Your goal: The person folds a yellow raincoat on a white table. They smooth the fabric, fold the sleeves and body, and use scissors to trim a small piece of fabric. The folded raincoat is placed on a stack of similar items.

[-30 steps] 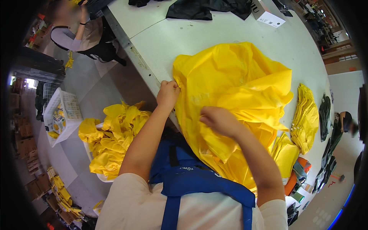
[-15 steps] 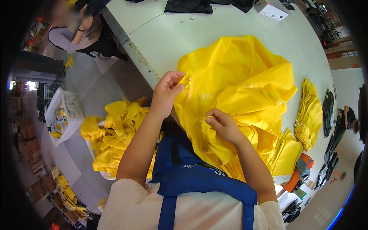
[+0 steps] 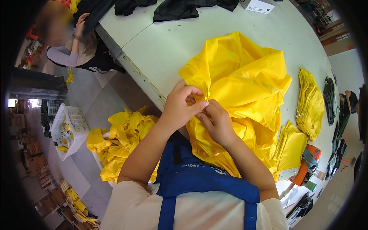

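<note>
A yellow zip-up jacket (image 3: 249,84) of thin, shiny fabric lies bunched on the pale table in front of me. At its near left edge my two hands meet, fingertips almost touching, by the zipper (image 3: 208,92). My left hand (image 3: 183,105) is closed on the zipper edge, with thumb and forefinger pinched together. My right hand (image 3: 216,120) pinches the same edge just to the right and nearer my body. The fingers hide the zipper ends and the slider between them. The jacket's near part hangs down against my blue apron (image 3: 199,178).
Folded yellow garments (image 3: 309,105) lie in stacks at the table's right side. A heap of yellow fabric (image 3: 122,142) fills a bin at my left. Beyond it stands a white basket (image 3: 78,128). Black garments (image 3: 191,8) and a white box (image 3: 257,5) lie far off; a co-worker (image 3: 63,55) is far left.
My hands were apart on two zipper edges; now they have come together. The left moved right and nearer, the right moved left and farther. The jacket's left edge was drawn inward.
</note>
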{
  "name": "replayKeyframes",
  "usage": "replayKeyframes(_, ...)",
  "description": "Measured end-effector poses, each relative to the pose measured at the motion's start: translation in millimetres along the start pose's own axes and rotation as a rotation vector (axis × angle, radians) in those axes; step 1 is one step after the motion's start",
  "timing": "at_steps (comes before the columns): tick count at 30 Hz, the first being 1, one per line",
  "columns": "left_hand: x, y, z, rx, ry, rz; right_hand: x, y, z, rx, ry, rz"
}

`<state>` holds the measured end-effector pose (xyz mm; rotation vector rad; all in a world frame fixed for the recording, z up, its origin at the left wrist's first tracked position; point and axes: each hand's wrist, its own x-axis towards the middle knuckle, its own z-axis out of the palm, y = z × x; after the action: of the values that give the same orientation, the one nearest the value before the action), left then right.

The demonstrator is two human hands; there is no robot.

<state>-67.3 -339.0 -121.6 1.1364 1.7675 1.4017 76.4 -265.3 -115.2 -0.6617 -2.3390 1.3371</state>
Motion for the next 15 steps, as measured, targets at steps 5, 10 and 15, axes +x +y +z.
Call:
replayKeyframes(5, 1, 15, -2, 0.295, 0.135, 0.131, -3, -2, -7, -0.014, -0.036, -0.045)
replayKeyframes(10, 7, 37, -10, 0.606, 0.157, 0.678, -5, -8, -30, -0.023, -0.229, -0.037)
replayKeyframes(15, 13, 42, -8, 0.453, -0.046, 0.692, -15, -13, -64, 0.253, -0.021, 0.062)
